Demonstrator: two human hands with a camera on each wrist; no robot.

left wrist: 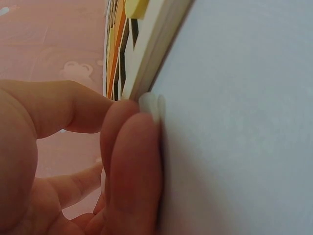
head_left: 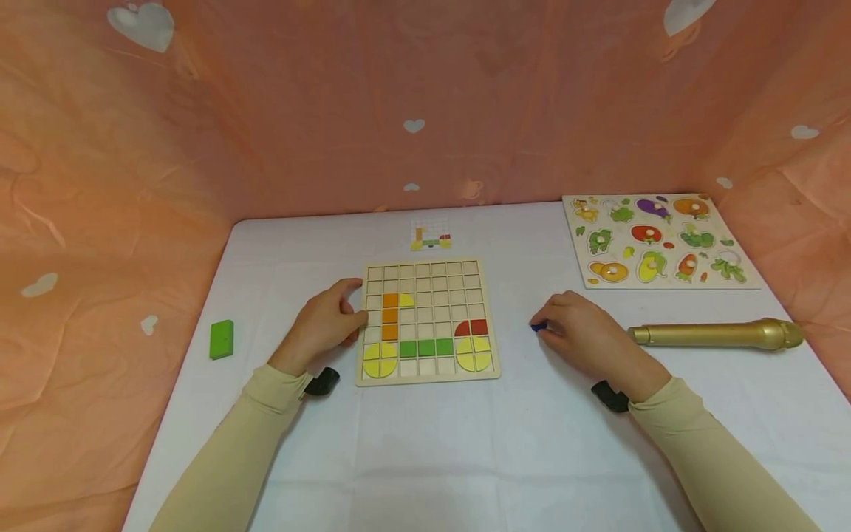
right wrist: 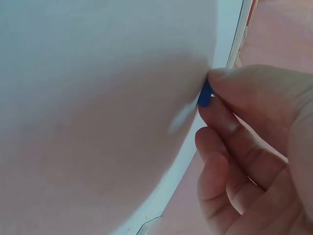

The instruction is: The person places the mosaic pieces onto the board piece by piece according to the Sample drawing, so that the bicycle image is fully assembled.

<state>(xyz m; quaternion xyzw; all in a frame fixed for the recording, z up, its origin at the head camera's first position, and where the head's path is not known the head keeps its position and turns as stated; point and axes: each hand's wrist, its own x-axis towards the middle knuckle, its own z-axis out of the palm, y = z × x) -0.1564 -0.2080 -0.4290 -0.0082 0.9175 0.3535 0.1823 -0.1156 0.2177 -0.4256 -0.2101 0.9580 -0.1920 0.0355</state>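
A pale wooden grid board [head_left: 425,375] lies on the table, bearing yellow, orange, green and red flat pieces. At its left edge is my left hand [head_left: 324,323], thumb and index finger spread apart along the rim; in the left wrist view its fingertips [left wrist: 134,147] rest low beside the board's side. To the right of the board, my right hand [head_left: 585,336] pinches a small blue piece [right wrist: 205,94] between thumb and index finger, close to the tabletop. The fingers partly hide this piece, so its full shape cannot be told.
A small pattern card [head_left: 431,233] lies behind the board. At the back right is a vegetable puzzle board [head_left: 671,255], with a gold microphone-shaped stick [head_left: 705,335] in front of it. A green block [head_left: 221,339] sits at the far left. Orange cloth [head_left: 465,96] hangs around the table.
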